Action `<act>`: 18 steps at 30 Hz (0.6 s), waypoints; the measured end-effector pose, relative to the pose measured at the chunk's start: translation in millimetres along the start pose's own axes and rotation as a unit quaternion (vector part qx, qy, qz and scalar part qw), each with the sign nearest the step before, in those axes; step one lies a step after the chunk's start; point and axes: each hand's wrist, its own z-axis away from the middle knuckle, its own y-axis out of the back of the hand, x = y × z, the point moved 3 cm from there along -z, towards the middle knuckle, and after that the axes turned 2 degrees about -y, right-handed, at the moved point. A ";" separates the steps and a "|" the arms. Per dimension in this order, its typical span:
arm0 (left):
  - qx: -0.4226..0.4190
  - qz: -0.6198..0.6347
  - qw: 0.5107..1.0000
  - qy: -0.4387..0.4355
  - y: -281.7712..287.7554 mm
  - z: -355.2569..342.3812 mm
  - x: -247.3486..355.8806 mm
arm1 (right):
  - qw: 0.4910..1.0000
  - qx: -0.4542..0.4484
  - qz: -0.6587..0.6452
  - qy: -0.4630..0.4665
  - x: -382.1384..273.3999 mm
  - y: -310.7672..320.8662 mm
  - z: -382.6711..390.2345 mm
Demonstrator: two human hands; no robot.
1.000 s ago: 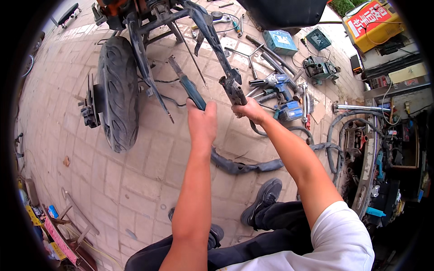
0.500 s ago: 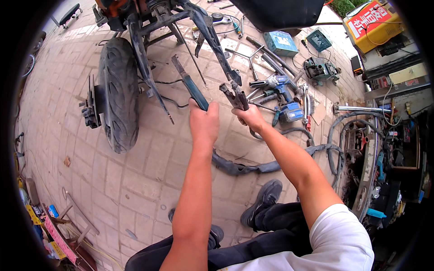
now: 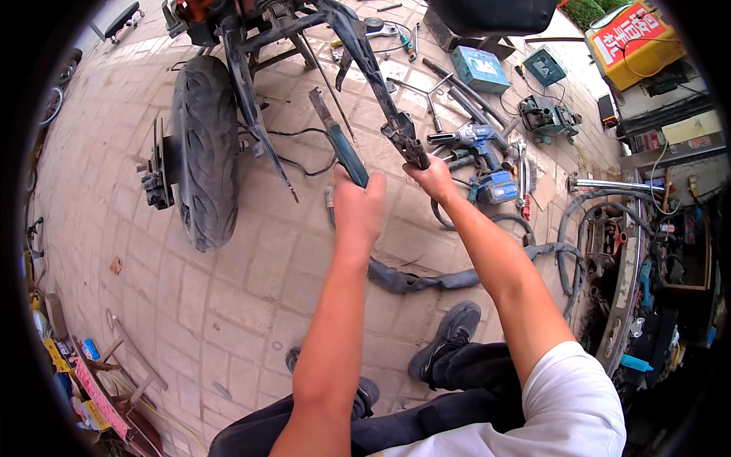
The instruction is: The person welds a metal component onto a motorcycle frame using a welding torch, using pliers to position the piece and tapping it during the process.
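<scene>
My left hand (image 3: 359, 206) is closed round the teal handle of a long tool (image 3: 346, 154) with a flat, worn metal tip, angled up toward the vehicle frame. My right hand (image 3: 431, 178) grips a dark metal tubular piece (image 3: 413, 152) at the lower end of a black frame bar (image 3: 364, 70); whether they are joined I cannot tell. A detached-looking black tyre (image 3: 204, 152) with a hub assembly stands left of the hands. A thin rod (image 3: 343, 114) hangs between the tool and the bar.
Right of my hands lie a blue cordless impact wrench (image 3: 476, 141), steel bars, wrenches, a teal case (image 3: 476, 70) and a green machine (image 3: 548, 122). Thick hoses (image 3: 403, 278) loop across the paving near my feet. A cluttered bench (image 3: 670, 266) lines the right; a wooden stand is lower left.
The view has shifted slightly. My left hand has edged rightward with the tool; the piece in my right hand, apart from the bar half a second ago, now meets or overlaps its end.
</scene>
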 end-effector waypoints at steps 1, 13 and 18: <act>-0.002 -0.003 1.000 0.002 1.0 -0.2 -2.1 | 1.000 0.007 0.011 0.015 -2.0 -2.6 -1.3; -0.003 -0.043 0.999 -0.010 -2.6 3.1 -10.7 | 0.956 0.047 0.226 0.180 -17.3 49.9 -37.5; -0.017 -0.040 0.999 0.004 -2.0 4.4 -5.0 | 0.922 0.010 0.324 0.214 -41.1 73.2 -44.8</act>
